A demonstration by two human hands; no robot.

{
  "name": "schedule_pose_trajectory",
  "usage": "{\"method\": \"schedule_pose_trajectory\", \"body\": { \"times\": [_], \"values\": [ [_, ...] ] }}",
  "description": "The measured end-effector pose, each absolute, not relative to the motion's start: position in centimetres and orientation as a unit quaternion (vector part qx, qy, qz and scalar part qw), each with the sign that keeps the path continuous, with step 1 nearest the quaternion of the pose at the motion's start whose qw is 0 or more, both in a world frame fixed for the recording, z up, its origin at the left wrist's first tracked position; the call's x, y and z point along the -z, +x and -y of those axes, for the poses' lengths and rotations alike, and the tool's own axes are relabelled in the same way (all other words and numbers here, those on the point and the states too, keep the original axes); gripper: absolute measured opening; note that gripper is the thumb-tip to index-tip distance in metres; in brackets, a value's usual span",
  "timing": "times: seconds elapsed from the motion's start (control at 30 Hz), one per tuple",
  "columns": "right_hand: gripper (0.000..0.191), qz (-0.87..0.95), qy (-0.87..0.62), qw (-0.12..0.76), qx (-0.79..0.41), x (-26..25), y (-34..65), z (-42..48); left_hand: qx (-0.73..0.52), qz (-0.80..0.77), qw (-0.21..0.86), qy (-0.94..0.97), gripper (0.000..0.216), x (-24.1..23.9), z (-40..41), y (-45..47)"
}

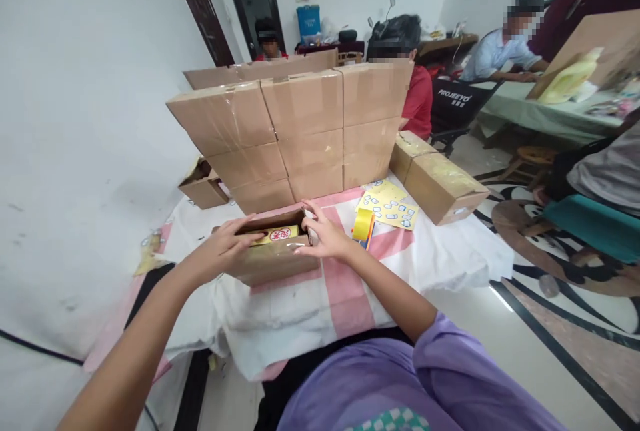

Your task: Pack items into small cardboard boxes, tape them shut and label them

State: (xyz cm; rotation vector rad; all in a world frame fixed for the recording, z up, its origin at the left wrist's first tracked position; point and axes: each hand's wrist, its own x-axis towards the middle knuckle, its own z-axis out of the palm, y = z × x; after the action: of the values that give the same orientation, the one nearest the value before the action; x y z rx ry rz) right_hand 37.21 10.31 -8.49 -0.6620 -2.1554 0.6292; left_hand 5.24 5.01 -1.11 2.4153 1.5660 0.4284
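Note:
A small open cardboard box lies before me on the cloth-covered table. Inside it shows a yellow pack with a red round mark printed on it. My left hand rests at the box's left end, its fingers stretched out over the opening and onto the yellow pack. At the right end is my right hand, fingers spread around the box's edge, with the thumb near the front wall. Whether its fingertips press on the cardboard cannot be made out.
Taped cardboard boxes form a wall behind. A tape dispenser and yellow printed sheets lie right of my hand, before a long taped box. Another open box stands left. People sit beyond.

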Motion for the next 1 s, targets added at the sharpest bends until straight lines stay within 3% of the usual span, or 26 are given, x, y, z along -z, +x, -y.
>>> {"method": "schedule_pose_trajectory", "body": {
  "times": [0.1,0.2,0.3,0.37,0.47,0.53,0.6,0.67,0.73,0.9,1.0],
  "values": [
    [0.066,0.839,-0.301,0.372,-0.257,8.9,37.5,-10.0,-0.314,-0.602,0.009,0.734,0.061,4.3,-2.7,2.5],
    [0.071,0.864,-0.308,0.297,-0.264,8.8,37.2,-9.6,-0.379,-0.635,0.082,0.668,0.082,8.0,-0.9,1.9],
    [0.065,0.859,-0.315,0.255,-0.312,8.7,36.4,-9.9,-0.392,-0.640,0.144,0.645,0.071,10.4,-0.6,3.8],
    [0.068,0.834,-0.300,0.311,-0.342,8.9,35.6,-10.4,-0.437,-0.662,0.130,0.595,0.067,10.9,-1.1,5.2],
    [0.080,0.774,-0.276,0.434,-0.369,9.3,34.5,-11.3,-0.483,-0.684,0.108,0.536,0.093,10.3,-2.2,6.6],
    [0.081,0.761,-0.284,0.455,-0.366,9.5,34.3,-11.7,-0.455,-0.689,0.057,0.561,0.089,9.6,-2.7,7.2],
    [0.065,0.784,-0.296,0.435,-0.329,9.7,34.5,-11.8,-0.376,-0.676,-0.004,0.633,0.061,9.1,-2.8,7.9],
    [0.051,0.814,-0.301,0.410,-0.280,10.0,35.1,-11.7,-0.287,-0.643,-0.029,0.709,0.047,8.9,-2.7,8.8],
    [0.054,0.814,-0.304,0.411,-0.275,10.6,35.9,-11.3,-0.235,-0.617,-0.033,0.751,0.050,9.1,-2.5,9.6],
    [0.087,0.721,-0.330,0.435,-0.427,14.2,37.1,-9.5,-0.227,-0.603,-0.073,0.761,0.055,10.4,-1.9,10.1],
    [0.074,0.683,-0.352,0.497,-0.402,16.0,39.0,-7.5,-0.232,-0.604,-0.076,0.759,0.055,10.8,-1.5,9.9]
  ]
}}
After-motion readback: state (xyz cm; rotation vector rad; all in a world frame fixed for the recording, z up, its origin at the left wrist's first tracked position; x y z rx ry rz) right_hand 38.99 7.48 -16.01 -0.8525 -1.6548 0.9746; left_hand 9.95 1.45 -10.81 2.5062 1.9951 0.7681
